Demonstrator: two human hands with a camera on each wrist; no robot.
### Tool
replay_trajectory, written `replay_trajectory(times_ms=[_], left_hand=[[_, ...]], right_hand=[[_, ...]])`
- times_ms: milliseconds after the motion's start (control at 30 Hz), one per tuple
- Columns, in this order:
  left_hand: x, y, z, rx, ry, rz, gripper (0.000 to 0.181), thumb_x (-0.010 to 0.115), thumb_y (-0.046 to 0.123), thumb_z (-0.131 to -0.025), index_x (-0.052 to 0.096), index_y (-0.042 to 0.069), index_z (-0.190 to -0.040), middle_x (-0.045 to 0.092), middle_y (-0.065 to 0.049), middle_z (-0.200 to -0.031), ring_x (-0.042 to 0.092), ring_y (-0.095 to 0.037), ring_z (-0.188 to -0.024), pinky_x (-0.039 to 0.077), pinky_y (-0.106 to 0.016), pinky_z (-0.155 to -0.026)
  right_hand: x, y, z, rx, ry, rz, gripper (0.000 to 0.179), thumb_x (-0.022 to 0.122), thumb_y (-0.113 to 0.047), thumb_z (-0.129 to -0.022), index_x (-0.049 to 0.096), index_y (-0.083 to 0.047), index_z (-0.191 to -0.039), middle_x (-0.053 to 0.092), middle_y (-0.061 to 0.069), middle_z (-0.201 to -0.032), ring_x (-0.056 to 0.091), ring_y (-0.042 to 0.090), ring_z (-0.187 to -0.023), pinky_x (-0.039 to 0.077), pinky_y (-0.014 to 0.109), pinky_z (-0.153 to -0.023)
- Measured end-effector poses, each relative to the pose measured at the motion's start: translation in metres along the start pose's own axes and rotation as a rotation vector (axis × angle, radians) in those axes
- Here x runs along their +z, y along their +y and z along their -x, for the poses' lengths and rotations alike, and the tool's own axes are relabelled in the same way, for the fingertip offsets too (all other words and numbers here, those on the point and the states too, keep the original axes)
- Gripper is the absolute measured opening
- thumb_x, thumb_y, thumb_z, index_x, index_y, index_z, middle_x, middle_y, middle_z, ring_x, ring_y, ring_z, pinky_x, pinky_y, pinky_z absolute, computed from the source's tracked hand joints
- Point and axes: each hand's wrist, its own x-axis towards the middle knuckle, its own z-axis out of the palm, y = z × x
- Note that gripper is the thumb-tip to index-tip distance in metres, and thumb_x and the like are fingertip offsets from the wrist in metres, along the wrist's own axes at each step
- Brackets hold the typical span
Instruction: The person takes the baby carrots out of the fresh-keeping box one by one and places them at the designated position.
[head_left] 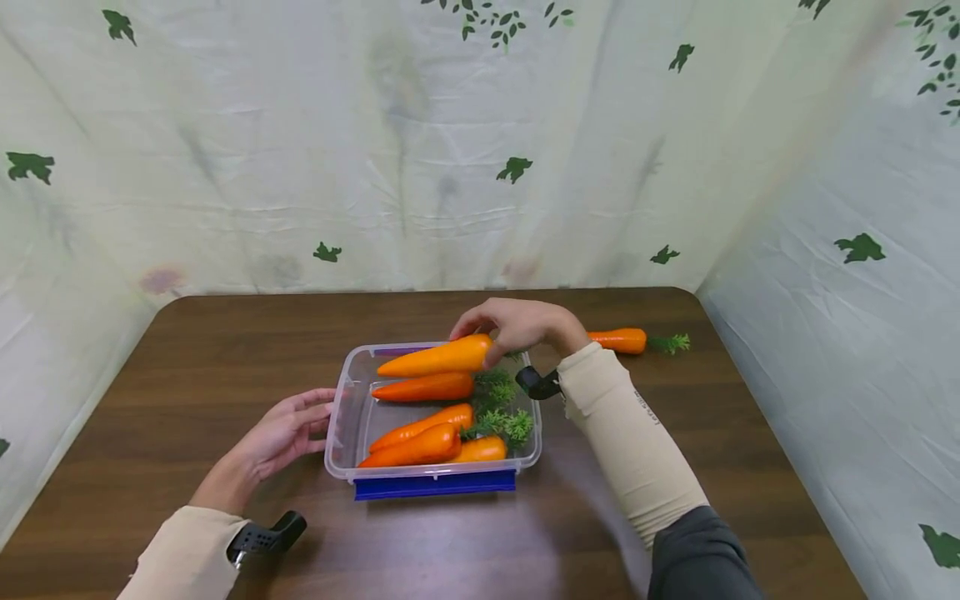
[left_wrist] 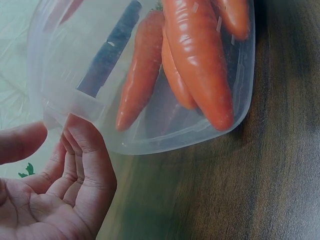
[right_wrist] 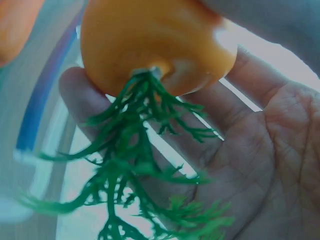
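My right hand [head_left: 522, 325] grips a light-orange carrot [head_left: 435, 358] by its thick end, thumb on one side and fingers on the other. The carrot lies level over the far part of a clear plastic container [head_left: 433, 472], its tip to the left. In the right wrist view the green leafy top [right_wrist: 145, 145] hangs in front of the palm. Several orange carrots [head_left: 423, 387] with green tops lie inside the container. My left hand [head_left: 288, 433] is at the container's left wall, its fingers loosely bent and the fingertips at the plastic.
One more carrot [head_left: 618, 340] lies on the brown table [head_left: 247, 350] to the right, partly hidden by my right wrist. A blue latch flap [head_left: 435, 486] hangs from the container's near side. White cloth [head_left: 420, 208] with green leaf shapes stands behind and beside the table.
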Motion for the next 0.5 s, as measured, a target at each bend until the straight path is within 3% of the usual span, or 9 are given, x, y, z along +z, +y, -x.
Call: replay_trajectory(times_ms=[267,500], left_hand=[[-0.003,-0.001,0.001,-0.001,-0.005,-0.003,0.034,0.049,0.018,-0.102,0.044,0.006,-0.133,0.056,0.0,-0.119,0.061,-0.018,-0.105,0.052,-0.043,-0.09],[-0.001,0.001,0.0,-0.013,0.011,-0.021,0.04,0.05,0.02,-0.101,0.04,0.002,-0.136,0.055,-0.003,-0.12,0.061,-0.018,-0.105,0.052,-0.043,-0.09]], right_hand=[[-0.013,0.019,0.03,0.005,0.094,-0.079,0.05,0.07,0.002,-0.083,0.056,-0.007,-0.129,0.058,0.007,-0.127,0.055,0.023,-0.108,0.047,0.037,-0.093],[-0.022,0.04,0.06,0.05,0.161,-0.15,0.051,0.068,0.003,-0.084,0.053,-0.003,-0.132,0.059,0.011,-0.122,0.057,0.025,-0.101,0.05,0.036,-0.086]])
